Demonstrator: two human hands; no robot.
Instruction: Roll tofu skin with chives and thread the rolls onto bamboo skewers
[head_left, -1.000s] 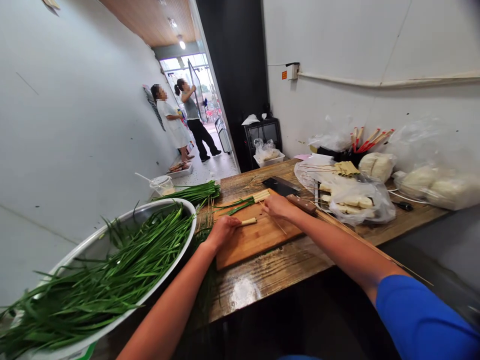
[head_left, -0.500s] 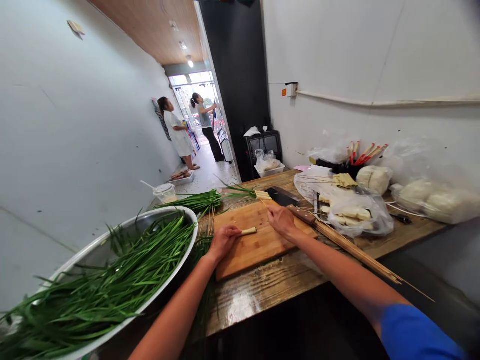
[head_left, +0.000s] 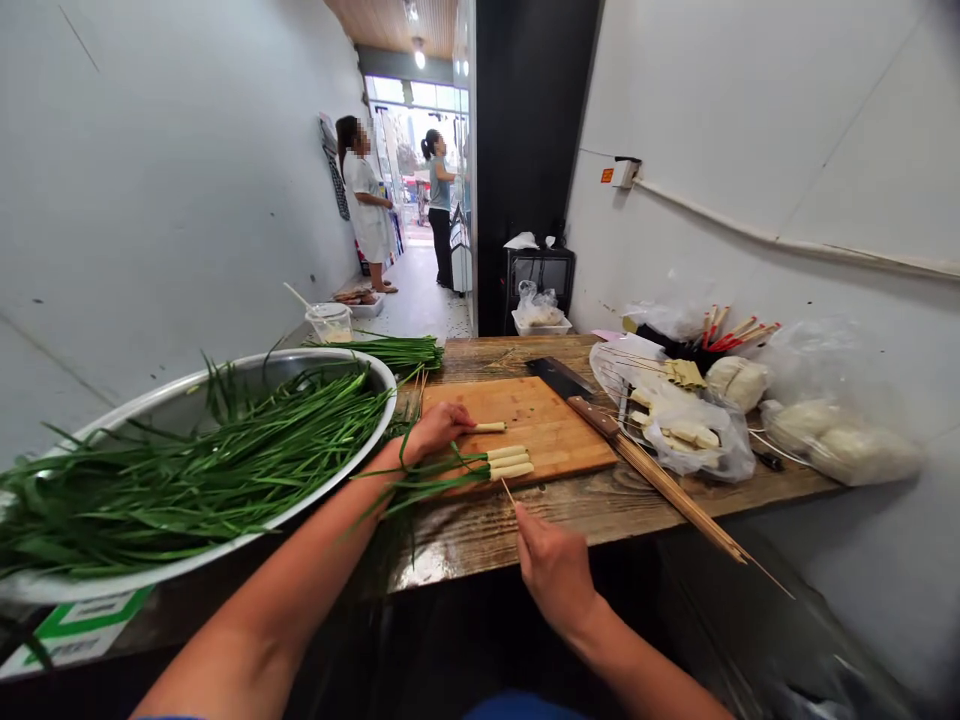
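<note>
My left hand [head_left: 442,428] is closed on the near end of a pale yellow roll [head_left: 491,428], held over the wooden cutting board [head_left: 559,425]. It looks like tofu skin wrapped round chives. My right hand [head_left: 555,560], at the table's front edge, pinches a thin wooden skewer [head_left: 509,491]. Pale rolls [head_left: 511,469] sit side by side on that skewer, above the board's near left part. Long green chive leaves [head_left: 427,490] trail from them leftward, below my left wrist. To the left, a big metal basin [head_left: 389,385] holds many loose chives [head_left: 247,460].
A cleaver [head_left: 559,378] lies at the board's far right, its handle by a bundle of skewers [head_left: 675,490] overhanging the table edge. Bagged food [head_left: 686,435] stands on the right. Behind the basin are a chive bunch [head_left: 401,351] and plastic cup [head_left: 330,322]. Two people stand near the doorway.
My right hand has brought the skewer with its rolls from the board's far side to the near side, leaves now pointing left. My left hand keeps its roll. The camera view has levelled.
</note>
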